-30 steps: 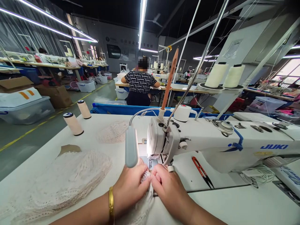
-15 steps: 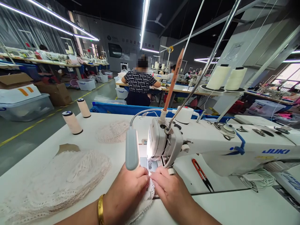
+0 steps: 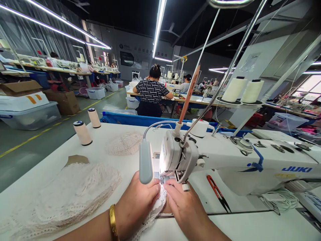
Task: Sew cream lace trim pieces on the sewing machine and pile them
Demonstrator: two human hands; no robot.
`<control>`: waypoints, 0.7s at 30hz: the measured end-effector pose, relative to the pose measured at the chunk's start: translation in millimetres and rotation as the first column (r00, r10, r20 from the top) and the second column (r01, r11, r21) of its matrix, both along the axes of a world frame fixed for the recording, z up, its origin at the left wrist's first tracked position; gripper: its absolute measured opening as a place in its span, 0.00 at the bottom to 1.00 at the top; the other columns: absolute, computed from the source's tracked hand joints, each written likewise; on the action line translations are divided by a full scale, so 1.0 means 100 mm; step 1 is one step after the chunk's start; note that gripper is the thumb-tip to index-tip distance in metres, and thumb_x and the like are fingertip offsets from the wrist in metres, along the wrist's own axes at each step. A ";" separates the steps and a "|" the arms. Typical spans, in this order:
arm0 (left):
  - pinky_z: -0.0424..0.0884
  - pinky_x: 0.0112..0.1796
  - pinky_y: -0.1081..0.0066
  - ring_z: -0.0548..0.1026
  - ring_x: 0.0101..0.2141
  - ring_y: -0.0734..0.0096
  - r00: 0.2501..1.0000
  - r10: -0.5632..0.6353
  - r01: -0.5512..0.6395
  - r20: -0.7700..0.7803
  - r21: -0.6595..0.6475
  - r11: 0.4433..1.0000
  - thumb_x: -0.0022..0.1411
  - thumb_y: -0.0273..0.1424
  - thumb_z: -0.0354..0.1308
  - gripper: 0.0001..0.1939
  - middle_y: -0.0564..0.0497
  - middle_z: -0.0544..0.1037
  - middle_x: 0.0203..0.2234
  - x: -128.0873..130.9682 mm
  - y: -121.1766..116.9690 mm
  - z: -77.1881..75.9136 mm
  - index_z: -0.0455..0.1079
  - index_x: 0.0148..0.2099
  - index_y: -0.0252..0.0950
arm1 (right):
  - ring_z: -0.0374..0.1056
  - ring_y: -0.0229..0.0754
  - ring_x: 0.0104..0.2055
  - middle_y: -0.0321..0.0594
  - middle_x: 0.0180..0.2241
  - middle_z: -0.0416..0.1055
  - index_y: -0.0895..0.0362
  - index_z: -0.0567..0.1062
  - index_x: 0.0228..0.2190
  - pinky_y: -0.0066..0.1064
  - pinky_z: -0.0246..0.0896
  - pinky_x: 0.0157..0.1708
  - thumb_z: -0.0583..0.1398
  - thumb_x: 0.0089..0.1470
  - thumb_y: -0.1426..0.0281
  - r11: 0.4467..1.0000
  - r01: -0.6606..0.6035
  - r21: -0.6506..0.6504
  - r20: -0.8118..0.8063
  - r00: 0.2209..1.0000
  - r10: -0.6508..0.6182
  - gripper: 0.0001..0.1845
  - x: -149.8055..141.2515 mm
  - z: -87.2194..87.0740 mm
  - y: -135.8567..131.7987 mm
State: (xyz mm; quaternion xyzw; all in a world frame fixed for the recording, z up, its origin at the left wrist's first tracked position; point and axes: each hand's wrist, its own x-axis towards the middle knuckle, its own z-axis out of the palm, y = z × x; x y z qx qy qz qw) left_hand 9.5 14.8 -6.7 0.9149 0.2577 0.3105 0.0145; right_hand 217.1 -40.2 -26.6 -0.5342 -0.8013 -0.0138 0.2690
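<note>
Holds a white scalloped lace strip (image 3: 158,203) in the bent left hand (image 3: 136,198); touches its edge with the narrowed right hand (image 3: 187,201), cannot tell whether gripping, under the white sewing machine (image 3: 172,150).

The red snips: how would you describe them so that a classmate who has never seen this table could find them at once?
Find the white sewing machine on the table. In front of its long arm, between the right hand and the coiled pale cable, lie the snips, tips toward the viewer. Their red handle and dark pointed blades set them apart from the cable.
</note>
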 end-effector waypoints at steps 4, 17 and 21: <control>0.76 0.46 0.52 0.82 0.40 0.54 0.999 0.013 -0.014 -0.048 -0.026 1.000 0.72 0.20 0.53 0.13 0.47 0.85 0.39 0.01 0.01 -0.03 0.79 0.46 0.36 | 0.76 0.50 0.41 0.46 0.42 0.79 0.51 0.81 0.46 0.36 0.72 0.40 0.54 0.66 0.77 0.999 0.022 -0.041 0.032 0.999 -0.020 0.18 -0.01 0.02 0.00; 0.75 0.49 0.52 0.83 0.42 0.54 0.999 0.025 -0.026 -0.029 -0.046 0.999 0.71 0.21 0.53 0.13 0.46 0.86 0.41 0.02 0.01 0.07 0.78 0.43 0.37 | 0.77 0.49 0.46 0.45 0.51 0.80 0.52 0.80 0.49 0.37 0.73 0.43 0.53 0.65 0.79 1.000 0.007 -0.013 0.016 1.000 -0.007 0.20 -0.05 0.10 0.00; 0.73 0.52 0.51 0.81 0.44 0.54 0.996 -0.007 -0.006 -0.086 -0.150 0.989 0.71 0.23 0.54 0.10 0.45 0.84 0.44 -0.05 -0.03 0.21 0.77 0.44 0.37 | 0.77 0.47 0.35 0.47 0.44 0.82 0.57 0.79 0.53 0.35 0.72 0.32 0.51 0.66 0.78 0.996 -0.028 0.088 0.062 0.998 0.022 0.21 -0.01 0.13 -0.02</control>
